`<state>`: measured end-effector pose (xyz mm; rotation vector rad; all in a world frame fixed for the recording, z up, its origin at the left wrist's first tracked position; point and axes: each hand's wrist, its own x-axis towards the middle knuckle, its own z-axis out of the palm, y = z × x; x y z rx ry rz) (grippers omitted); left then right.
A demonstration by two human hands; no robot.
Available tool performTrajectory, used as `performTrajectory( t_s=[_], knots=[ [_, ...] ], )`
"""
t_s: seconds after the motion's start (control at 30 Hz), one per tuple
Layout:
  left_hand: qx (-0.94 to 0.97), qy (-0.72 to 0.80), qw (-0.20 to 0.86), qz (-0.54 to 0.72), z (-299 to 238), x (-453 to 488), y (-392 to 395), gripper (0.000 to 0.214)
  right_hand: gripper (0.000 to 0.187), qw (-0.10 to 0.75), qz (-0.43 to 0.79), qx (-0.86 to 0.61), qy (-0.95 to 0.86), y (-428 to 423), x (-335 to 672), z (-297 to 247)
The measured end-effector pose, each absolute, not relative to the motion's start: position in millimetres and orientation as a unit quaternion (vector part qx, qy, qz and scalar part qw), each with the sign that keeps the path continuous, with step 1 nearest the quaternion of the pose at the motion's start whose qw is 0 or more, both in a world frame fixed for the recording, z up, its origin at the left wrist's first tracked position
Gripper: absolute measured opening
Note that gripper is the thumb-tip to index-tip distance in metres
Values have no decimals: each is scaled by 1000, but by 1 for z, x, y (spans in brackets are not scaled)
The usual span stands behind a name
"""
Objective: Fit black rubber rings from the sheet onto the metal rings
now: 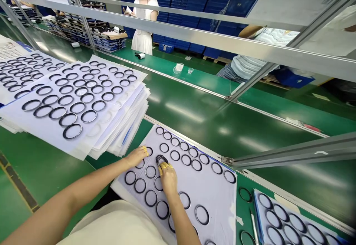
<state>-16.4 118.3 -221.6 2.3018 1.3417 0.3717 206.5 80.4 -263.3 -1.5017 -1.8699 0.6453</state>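
Observation:
My right hand (168,178), its fingertips in yellow finger cots, pinches a black ring (161,160) that looks doubled or slightly lifted off a white sheet (200,189). Black rings lie in rows across this sheet, which rests on a green conveyor belt. My left hand (136,156) lies flat-fingered on the sheet's left part, next to a black ring (148,151) partly covered by its fingertips. A yellow band or cot shows on that hand too. It holds nothing that I can see.
A tall stack of ring-covered sheets (83,104) lies left. Another sheet (292,219) and loose rings (245,195) sit lower right, beside a thin pen-like tool (253,224). Aluminium rails (194,26) cross above the belt. Two co-workers (143,18) (256,55) and blue crates (194,15) stand beyond.

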Motion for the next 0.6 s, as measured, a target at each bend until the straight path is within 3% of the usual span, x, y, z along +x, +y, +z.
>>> performTrajectory(
  t_s=[0.2,0.6],
  knots=[
    [865,457,178,108,-225,-7,112,20,31,293,122,-593,-740,57,237,-280],
    [888,431,135,87,-234,30,109,13,41,268,9,-629,-730,35,292,-287]
  ],
)
